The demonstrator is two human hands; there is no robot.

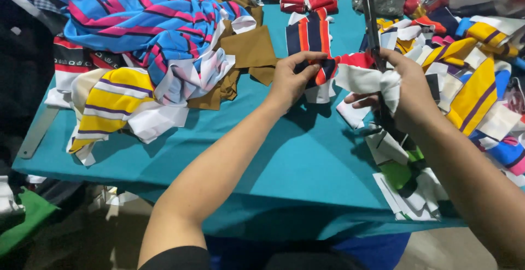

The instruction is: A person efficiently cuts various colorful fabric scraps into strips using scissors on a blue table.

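My left hand point(291, 78) pinches one end of a striped fabric piece point(327, 69) in navy, orange, red and white, just above the teal table point(284, 155). My right hand point(407, 92) is closed around the white end of the same piece point(363, 80), bunched in the fist. A dark upright bar, which looks like part of a cutting tool point(371, 24), runs down behind my right hand; its lower part is hidden by the hand and cloth.
A heap of blue, pink, yellow and brown cloth point(147, 40) covers the left of the table. Yellow, white and navy scraps point(470, 84) pile up on the right, and cut pieces point(407, 188) lie near the front edge. A metal ruler point(35, 133) overhangs the left side.
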